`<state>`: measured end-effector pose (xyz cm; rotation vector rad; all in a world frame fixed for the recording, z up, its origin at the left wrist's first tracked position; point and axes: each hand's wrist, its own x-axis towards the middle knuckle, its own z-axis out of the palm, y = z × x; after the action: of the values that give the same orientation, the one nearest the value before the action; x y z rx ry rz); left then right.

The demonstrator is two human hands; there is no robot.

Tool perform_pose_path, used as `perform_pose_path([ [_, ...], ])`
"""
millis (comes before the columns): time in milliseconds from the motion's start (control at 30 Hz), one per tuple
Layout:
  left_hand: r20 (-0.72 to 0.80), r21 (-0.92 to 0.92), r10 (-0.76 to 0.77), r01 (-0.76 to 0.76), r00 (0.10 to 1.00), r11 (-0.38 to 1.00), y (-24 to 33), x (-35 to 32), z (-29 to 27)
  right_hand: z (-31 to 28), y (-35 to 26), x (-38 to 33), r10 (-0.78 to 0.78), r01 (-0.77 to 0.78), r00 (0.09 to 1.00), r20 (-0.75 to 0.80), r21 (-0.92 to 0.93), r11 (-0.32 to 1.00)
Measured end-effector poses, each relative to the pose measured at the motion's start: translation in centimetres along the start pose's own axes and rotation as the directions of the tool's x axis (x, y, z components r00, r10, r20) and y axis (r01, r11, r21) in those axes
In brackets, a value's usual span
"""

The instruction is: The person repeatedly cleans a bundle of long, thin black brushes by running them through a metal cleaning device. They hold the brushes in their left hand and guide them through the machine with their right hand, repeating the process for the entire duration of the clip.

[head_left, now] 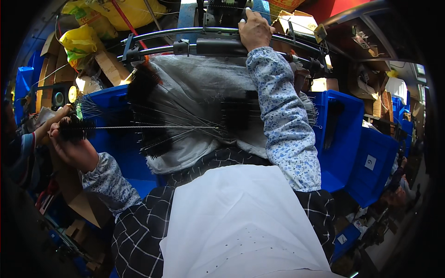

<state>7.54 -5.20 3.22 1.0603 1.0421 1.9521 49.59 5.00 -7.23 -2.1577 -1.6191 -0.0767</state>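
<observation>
My left hand (78, 149), at the left, is closed on the black bristle end of a wire brush (76, 129). The brush's twisted wire stem (162, 127) runs level to the right across my lap. At the top, my right hand (255, 30) reaches over a metal rail to the machine (223, 16), fingers bent beside a thin wire. What its fingertips grip, if anything, is hidden. More black-bristled brushes (155, 139) with wire stems lie on the grey cloth (194, 74) over my lap. A dark bristle bundle (238, 113) lies close to my right forearm.
Blue bins (340, 134) stand at the right, with another blue bin (109, 104) at the left. Beyond the left hand is another person's striped sleeve (28, 155). Two curved metal bars (185, 32) cross ahead of me. Yellow bags (79, 41) and cardboard sit at the far left.
</observation>
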Motion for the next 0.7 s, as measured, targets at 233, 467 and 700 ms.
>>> perform_pose_path([
  [233,-0.032,0.441,0.242,-0.204,0.97,0.874,-0.3,-0.8,1.2,0.5,-0.7,0.2,-0.067,0.065,0.996,-0.063,-0.043,0.997],
  [467,0.53,0.83,0.439,-0.549,0.726,-0.093,-0.3,-0.5,-1.7,0.4,5.2,0.2,-0.071,0.066,0.996,-0.061,-0.079,0.995],
  [700,0.173,0.661,0.228,-0.285,0.958,0.694,-1.7,-1.6,0.3,-2.7,10.5,2.7,0.017,-0.02,0.991,0.13,0.021,1.0],
])
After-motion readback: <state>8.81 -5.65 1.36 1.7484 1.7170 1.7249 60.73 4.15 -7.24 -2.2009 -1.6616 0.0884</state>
